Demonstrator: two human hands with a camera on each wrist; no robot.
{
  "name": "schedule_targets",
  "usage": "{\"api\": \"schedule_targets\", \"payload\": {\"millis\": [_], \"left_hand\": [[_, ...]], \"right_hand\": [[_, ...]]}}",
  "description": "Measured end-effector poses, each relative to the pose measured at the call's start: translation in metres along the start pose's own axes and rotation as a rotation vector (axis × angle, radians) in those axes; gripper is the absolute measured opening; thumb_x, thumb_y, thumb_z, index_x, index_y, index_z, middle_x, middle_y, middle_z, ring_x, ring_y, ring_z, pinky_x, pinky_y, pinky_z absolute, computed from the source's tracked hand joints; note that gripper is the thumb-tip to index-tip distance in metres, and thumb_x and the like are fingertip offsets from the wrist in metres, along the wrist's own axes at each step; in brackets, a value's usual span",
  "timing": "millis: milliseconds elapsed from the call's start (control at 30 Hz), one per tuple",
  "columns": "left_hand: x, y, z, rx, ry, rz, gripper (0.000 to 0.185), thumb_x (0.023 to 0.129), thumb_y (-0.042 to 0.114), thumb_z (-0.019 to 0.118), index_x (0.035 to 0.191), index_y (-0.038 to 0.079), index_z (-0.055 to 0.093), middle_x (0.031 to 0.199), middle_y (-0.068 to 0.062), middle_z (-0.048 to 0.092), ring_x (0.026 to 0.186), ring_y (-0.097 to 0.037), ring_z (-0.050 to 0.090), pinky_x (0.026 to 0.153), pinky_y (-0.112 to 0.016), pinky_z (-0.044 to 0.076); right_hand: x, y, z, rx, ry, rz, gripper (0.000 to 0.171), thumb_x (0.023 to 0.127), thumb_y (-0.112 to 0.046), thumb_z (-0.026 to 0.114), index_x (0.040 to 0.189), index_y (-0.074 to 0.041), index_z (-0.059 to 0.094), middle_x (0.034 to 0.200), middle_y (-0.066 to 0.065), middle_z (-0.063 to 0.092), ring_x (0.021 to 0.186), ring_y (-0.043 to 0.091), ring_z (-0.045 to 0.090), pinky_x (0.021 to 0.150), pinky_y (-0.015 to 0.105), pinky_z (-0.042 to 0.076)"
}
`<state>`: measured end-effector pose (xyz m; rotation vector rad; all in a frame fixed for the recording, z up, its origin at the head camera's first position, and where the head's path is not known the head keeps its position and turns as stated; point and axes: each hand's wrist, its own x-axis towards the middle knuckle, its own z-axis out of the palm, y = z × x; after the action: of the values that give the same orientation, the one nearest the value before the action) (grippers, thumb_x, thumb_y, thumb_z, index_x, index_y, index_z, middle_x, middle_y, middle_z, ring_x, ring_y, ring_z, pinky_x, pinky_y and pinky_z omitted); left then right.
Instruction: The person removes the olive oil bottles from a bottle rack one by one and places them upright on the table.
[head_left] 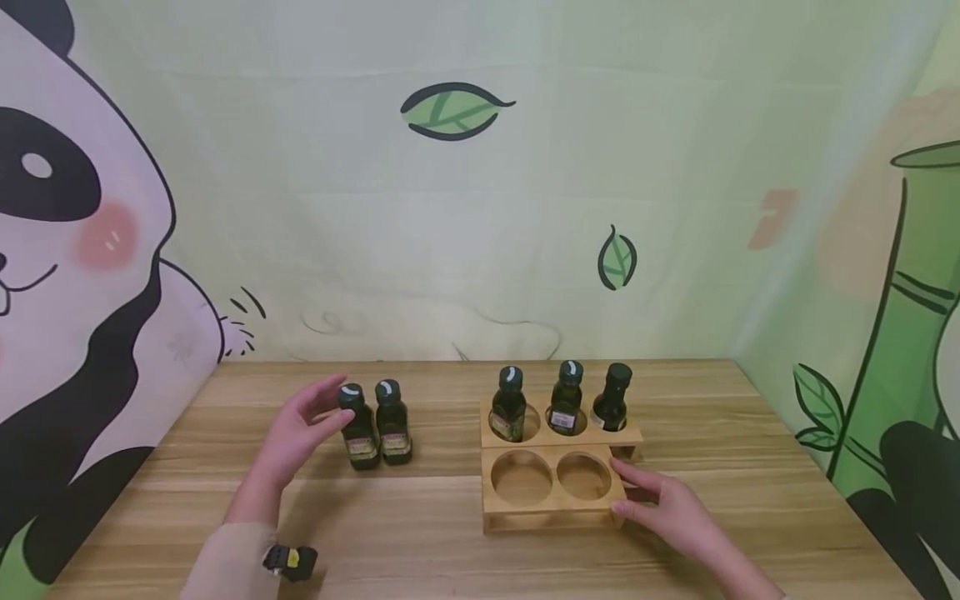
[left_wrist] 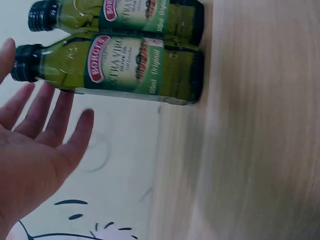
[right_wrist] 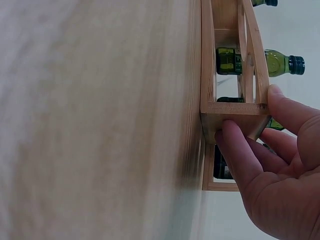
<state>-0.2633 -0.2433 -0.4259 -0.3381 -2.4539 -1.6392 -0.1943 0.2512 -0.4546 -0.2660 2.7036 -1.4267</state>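
Borges olive-oil bottle (head_left: 362,446), left of two, stood upright at three o'clock from the nearer left hand (head_left: 303,427); fingers spread about its cap (head_left: 350,395), contact unclear. Right hand (head_left: 671,510) pinched wooden rack (head_left: 558,448) at its four-o'clock edge.

5 btls (head_left: 362,442) on the count now, 2 paired ctr-left of the head view & 3 right of ctr, all 3 of those slotted in 1 wooden rack (head_left: 555,505) w/ 5 round holes (head_left: 521,479), 3 back, 2 front! 2 hands in play, 1 L hand (head_left: 296,429), 1 R hand (head_left: 667,508), plus 1 blk gadget (head_left: 294,561) lower L! Up behind, 2 loose leaf prints (head_left: 453,112), 1 upper ctr, 1 mid-right!
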Motion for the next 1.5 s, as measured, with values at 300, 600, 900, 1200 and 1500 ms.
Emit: {"api": "schedule_targets", "payload": {"millis": [300,600,900,1200,1500], "left_hand": [[-0.011,0.022,0.000,0.027,0.107,-0.045,0.061,0.095,0.023,0.069,0.145,0.000,0.044,0.131,-0.022,0.059,0.120,-0.031,0.055,0.093,-0.017,0.043],[-0.021,0.030,-0.004,0.114,0.117,-0.043,0.062,0.096,0.027,0.068,0.146,0.000,0.043,0.129,-0.021,0.061,0.117,-0.033,0.058,0.091,-0.016,0.043],[-0.030,0.040,-0.002,0.211,0.175,0.033,0.056,0.095,0.025,0.069,0.141,-0.001,0.048,0.120,-0.018,0.065,0.107,-0.028,0.063,0.091,-0.035,0.053],[-0.036,0.050,0.008,0.142,0.226,0.134,0.048,0.091,0.010,0.072,0.135,0.000,0.055,0.110,-0.014,0.069,0.092,0.000,0.062,0.080,-0.015,0.052],[-0.040,0.059,0.024,0.023,0.175,0.206,0.044,0.089,0.002,0.072,0.131,-0.002,0.057,0.105,-0.016,0.071,0.089,-0.003,0.066,0.076,-0.018,0.054]], "right_hand": [[-0.001,-0.001,-0.001,0.001,-0.004,-0.008,0.061,0.085,-0.018,0.079,0.138,0.003,0.055,0.139,0.027,0.051,0.105,0.033,0.066,0.080,0.032,0.057],[-0.001,-0.003,0.000,-0.007,-0.009,-0.008,0.060,0.086,-0.016,0.078,0.138,0.003,0.054,0.139,0.028,0.051,0.105,0.033,0.066,0.081,0.032,0.057],[-0.001,-0.002,0.000,-0.012,-0.009,-0.020,0.060,0.086,-0.014,0.077,0.138,0.004,0.053,0.139,0.029,0.050,0.104,0.033,0.066,0.080,0.033,0.057],[0.000,0.000,-0.001,-0.024,-0.018,-0.027,0.060,0.087,-0.018,0.077,0.138,0.002,0.054,0.140,0.029,0.049,0.105,0.033,0.066,0.082,0.032,0.057],[-0.001,0.000,-0.001,-0.019,-0.014,-0.022,0.060,0.086,-0.017,0.077,0.139,0.002,0.054,0.140,0.028,0.050,0.105,0.033,0.066,0.081,0.033,0.057]]}}
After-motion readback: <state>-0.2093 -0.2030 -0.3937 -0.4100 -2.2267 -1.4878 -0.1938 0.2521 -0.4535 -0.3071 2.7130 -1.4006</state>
